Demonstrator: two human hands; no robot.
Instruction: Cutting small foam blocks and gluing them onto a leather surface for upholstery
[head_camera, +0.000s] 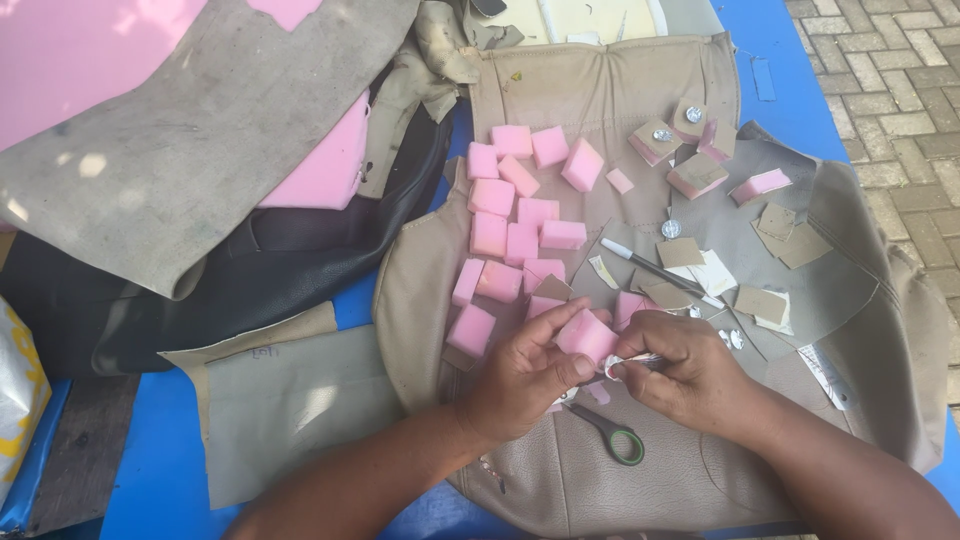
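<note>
Pink foam block (587, 337) sits low centre of the frame, pinched between my left hand (525, 375) thumb and fingers. My right hand (690, 375) closes on a small silvery piece (632, 362) pressed against the block's right side. Foam this soft looks light and squashy, so I judge a gentle grip on its flat faces suits best, not the corners. More pink cubes (520, 215) lie scattered above on the tan cover (430, 290); scissors (612, 432) rest just below my hands, a pen (655, 268) to the upper right, over the blue tabletop (160, 460).
</note>
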